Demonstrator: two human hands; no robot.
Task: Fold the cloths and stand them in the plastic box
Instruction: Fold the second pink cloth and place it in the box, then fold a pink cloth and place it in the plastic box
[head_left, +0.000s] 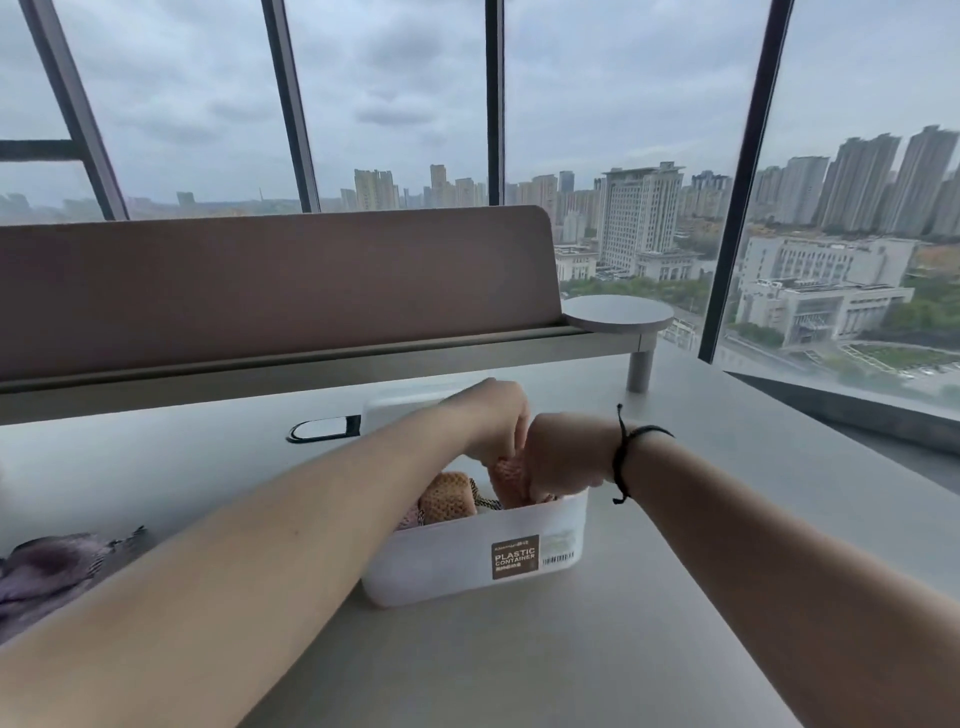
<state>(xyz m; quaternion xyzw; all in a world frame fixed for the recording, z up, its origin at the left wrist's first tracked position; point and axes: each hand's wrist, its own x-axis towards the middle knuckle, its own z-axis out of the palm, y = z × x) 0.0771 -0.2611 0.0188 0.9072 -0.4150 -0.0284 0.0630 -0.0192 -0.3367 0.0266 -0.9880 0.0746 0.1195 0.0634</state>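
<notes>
**Pink Cloth Pushed Upright Into the Box**

Head view: both grips met over the plastic box (470, 558) on the counter (675, 597). Left hand (493, 421) and right hand (558, 457) curled round the pink cloth (511, 480), likely to stand it on edge, long axis roughly vertical beside an orange cloth (447, 496). Purple cloth (47, 571) lay unfolded, far left.

Folded cloths (448, 496) upright in white plastic box (467, 561)
</notes>
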